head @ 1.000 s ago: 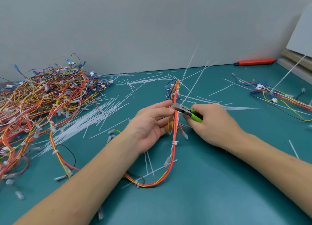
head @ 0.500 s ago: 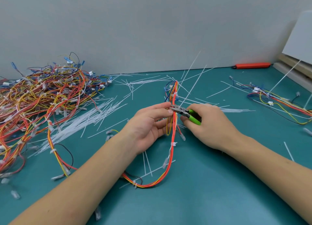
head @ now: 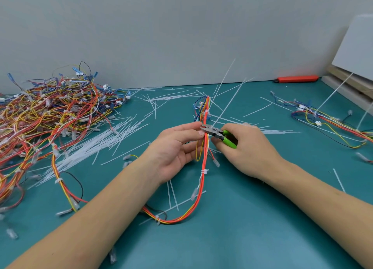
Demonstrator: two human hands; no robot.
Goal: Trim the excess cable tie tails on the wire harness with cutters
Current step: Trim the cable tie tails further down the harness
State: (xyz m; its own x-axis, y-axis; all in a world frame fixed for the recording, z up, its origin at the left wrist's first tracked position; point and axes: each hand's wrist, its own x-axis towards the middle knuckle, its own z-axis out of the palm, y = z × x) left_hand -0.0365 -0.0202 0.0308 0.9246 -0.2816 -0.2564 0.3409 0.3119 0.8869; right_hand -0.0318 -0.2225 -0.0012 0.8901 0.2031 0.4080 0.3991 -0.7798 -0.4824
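My left hand (head: 175, 147) pinches the wire harness (head: 204, 155) between thumb and fingertips, holding its red, orange and yellow wires up off the teal bench (head: 232, 238). My right hand (head: 248, 149) is curled round the green-handled cutters (head: 219, 135), whose metal nose touches the harness just beside my left fingertips. A long white cable tie tail (head: 226, 105) rises from the harness right at the cutters. Below the cutters the harness loops down onto the bench. Left of the harness lies a big tangled heap of harnesses (head: 50, 115), with loose white ties (head: 101, 145) scattered between.
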